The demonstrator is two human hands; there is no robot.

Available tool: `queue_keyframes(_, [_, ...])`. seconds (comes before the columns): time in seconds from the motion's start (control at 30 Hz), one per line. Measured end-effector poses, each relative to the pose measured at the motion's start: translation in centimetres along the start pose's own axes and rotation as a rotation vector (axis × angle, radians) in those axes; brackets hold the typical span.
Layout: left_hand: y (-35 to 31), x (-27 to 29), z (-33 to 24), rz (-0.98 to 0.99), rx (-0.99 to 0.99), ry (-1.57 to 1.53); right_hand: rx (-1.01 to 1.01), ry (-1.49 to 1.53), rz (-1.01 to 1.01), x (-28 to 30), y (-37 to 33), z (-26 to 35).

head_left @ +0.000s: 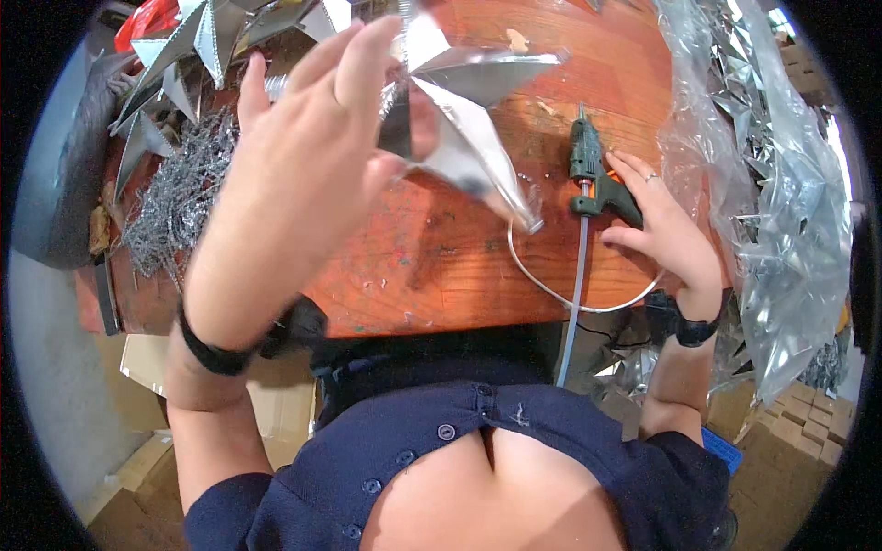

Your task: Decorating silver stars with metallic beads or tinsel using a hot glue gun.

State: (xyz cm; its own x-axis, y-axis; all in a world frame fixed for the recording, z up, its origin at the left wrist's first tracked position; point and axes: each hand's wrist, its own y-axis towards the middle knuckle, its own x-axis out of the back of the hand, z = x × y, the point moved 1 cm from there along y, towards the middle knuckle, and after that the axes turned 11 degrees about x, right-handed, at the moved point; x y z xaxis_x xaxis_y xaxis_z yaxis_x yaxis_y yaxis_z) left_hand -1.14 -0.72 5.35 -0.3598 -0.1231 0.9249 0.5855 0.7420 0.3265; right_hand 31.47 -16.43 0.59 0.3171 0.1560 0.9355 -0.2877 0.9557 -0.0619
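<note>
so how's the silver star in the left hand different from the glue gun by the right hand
The silver star is shiny folded foil with sharp points; the glue gun is dull dark green with an orange trigger. The star is held up off the wooden table in the left hand; the glue gun lies flat on it, the right hand resting on its grip. A glue stick and white cord trail from the gun; nothing trails from the star.
</note>
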Motion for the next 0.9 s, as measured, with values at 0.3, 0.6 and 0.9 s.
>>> queue_keyframes(0.3, [2.6, 2.1, 4.9, 0.399, 0.006, -0.075, 0.040, -0.185, -0.038, 2.5, 0.5, 0.2])
queue_keyframes(0.6, [0.1, -3.6, 7.1, -0.622, -0.156, -0.347, -0.011, 0.245, -0.710, 5.6, 1.8, 4.5])
queue_keyframes(0.9, [-0.8, -5.2, 8.4, -0.423, -0.115, -0.372, 0.326, 0.525, -0.433, 1.5, 7.5, 8.1])
